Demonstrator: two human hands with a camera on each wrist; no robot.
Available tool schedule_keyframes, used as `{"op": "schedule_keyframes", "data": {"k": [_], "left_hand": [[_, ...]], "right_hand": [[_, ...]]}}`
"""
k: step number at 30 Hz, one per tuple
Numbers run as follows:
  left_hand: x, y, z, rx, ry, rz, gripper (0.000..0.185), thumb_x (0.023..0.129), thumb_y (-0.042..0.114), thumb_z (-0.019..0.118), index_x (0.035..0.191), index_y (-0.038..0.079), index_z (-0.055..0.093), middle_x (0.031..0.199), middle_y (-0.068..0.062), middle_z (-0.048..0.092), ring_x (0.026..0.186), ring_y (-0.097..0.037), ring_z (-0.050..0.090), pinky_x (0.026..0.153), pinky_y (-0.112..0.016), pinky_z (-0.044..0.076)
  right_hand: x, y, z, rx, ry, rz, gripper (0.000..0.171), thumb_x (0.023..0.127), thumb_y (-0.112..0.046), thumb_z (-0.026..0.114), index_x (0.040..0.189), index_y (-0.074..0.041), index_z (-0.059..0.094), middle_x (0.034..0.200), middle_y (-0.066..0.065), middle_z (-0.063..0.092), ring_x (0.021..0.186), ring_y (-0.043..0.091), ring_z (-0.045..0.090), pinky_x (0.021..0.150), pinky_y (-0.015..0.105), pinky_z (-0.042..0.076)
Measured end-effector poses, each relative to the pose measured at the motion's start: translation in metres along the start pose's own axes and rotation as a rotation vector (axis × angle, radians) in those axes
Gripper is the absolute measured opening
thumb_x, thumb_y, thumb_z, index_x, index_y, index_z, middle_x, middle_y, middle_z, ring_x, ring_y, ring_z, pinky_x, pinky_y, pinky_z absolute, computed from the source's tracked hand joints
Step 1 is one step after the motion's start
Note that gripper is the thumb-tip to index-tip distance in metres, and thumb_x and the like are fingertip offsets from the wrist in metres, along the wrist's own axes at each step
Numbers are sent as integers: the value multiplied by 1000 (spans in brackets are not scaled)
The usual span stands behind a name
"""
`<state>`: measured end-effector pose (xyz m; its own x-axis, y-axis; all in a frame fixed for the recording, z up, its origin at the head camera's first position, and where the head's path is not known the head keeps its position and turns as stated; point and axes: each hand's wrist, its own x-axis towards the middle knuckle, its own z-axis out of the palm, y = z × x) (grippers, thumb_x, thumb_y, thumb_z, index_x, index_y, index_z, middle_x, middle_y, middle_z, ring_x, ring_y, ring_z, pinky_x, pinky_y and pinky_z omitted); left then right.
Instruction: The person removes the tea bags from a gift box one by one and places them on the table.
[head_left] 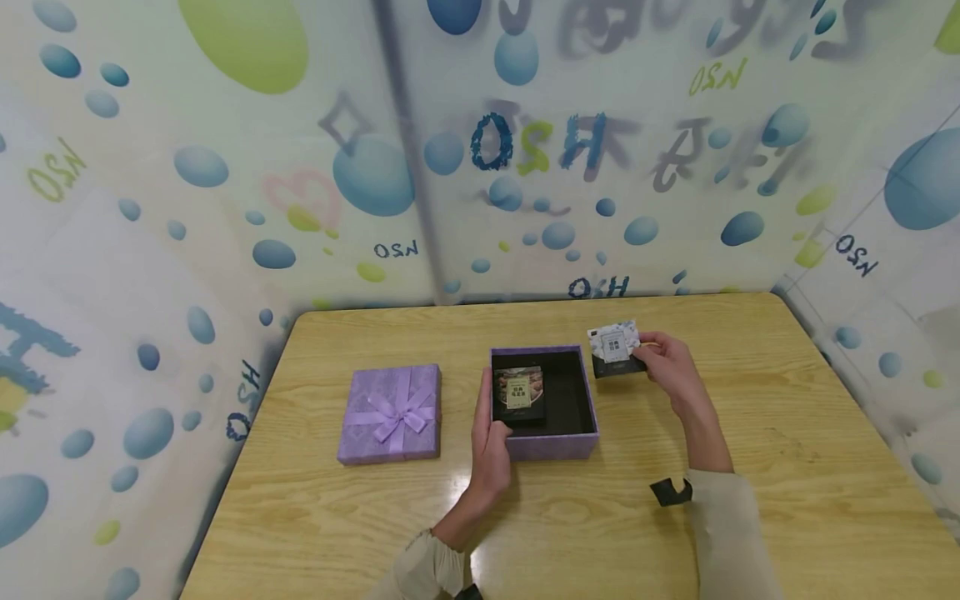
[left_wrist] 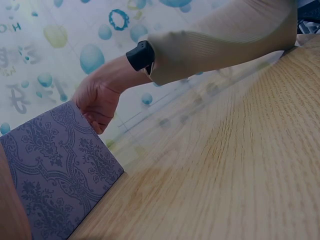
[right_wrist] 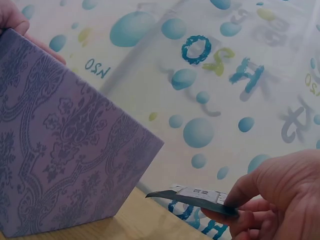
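**Two hands at an open purple gift box**

An open purple box (head_left: pixel 545 404) with a dark lining stands at the middle of the wooden desk (head_left: pixel 787 450). The left hand (head_left: pixel 489 433) grips the box's near left wall, thumb inside the rim. One dark packet (head_left: pixel 518 393) lies in the box's left half. The right hand (head_left: pixel 671 362), just right of the box's far corner, pinches a small stack of packets (head_left: pixel 617 348) by its right edge, above the desk. The ribboned purple lid (head_left: pixel 390 413) lies to the left, apart from the box.
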<state>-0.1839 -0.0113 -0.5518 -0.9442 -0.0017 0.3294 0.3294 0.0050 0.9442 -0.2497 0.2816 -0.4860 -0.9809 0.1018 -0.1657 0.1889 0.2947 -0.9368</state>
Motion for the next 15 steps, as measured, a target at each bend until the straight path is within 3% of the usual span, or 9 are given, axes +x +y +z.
{"op": "schedule_keyframes", "data": {"k": [8, 15], "left_hand": [[0, 0, 0, 3, -10, -3, 84, 86, -10, 29, 168, 8, 18, 174, -5, 17, 160, -25, 10, 121, -16, 13], [0, 2, 0, 10, -8, -7, 84, 87, -10, 28, 168, 9, 18, 174, -4, 17, 160, -24, 11, 121, -16, 13]], "right_hand": [[8, 15, 2, 23, 1, 12, 43, 108, -16, 52, 141, 11, 50, 94, -5, 67, 75, 7, 56, 64, 26, 45], [14, 29, 6, -29, 24, 10, 40, 107, -13, 53, 138, 13, 52, 106, 12, 68, 77, 6, 56, 65, 24, 46]]}}
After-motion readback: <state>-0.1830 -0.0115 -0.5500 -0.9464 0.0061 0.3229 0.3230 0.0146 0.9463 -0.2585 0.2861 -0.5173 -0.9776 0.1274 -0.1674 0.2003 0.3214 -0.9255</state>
